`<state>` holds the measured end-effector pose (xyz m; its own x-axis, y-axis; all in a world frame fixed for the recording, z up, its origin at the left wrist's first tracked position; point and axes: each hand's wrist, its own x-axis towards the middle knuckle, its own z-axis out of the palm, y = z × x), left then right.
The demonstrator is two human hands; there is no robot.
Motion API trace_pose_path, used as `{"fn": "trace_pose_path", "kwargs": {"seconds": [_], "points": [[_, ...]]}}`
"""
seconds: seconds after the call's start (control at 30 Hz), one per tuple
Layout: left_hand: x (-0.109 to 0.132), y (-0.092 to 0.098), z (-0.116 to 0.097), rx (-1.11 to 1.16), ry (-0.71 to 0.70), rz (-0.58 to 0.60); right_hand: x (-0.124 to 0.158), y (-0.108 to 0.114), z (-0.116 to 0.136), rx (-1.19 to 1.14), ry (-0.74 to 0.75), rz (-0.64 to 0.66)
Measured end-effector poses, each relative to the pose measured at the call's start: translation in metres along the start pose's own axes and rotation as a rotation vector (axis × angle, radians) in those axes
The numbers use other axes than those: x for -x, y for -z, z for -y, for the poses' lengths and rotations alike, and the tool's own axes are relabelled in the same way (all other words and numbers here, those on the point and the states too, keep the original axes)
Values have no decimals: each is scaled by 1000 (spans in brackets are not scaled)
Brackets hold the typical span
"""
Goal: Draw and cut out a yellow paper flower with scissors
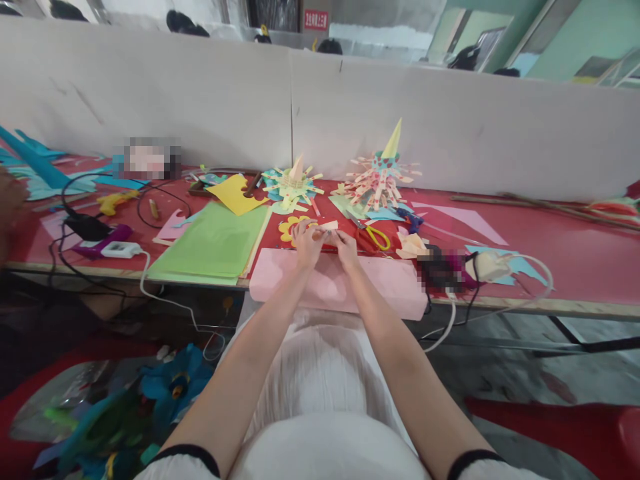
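Note:
Both my hands meet over the table's front part, above a pink sheet (335, 283) that hangs over the edge. My left hand (309, 245) has its fingers closed on a small pale paper piece (329, 226). The fingers of my right hand (346, 248) pinch the same piece from the other side. A yellow paper flower (286, 231) lies just behind my left hand. To the right of my right hand are scissors (376, 237) with yellow handles. Two cone-topped paper figures with fringes, one yellow (293, 187) and one pink (383, 183), stand farther back.
Green sheets (210, 243) and a yellow sheet (237, 193) lie at the left. A blue glue gun (410, 219) is at the right, with power strips and cables on both sides. A white partition (200, 100) runs behind the table (590, 260). Another person's arm shows at far left.

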<state>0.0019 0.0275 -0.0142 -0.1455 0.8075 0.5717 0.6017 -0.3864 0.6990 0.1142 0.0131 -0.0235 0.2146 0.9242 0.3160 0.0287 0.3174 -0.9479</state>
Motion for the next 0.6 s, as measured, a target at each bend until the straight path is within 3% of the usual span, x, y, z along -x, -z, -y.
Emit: {"fn": "trace_pose_path", "kwargs": {"seconds": [0.3,0.6], "points": [[4,8,-10,-28,8,67,0,0,2,98,17,-52],[4,11,-18,-33,54,172,-1,-1,-4,26,-24,-70]]}}
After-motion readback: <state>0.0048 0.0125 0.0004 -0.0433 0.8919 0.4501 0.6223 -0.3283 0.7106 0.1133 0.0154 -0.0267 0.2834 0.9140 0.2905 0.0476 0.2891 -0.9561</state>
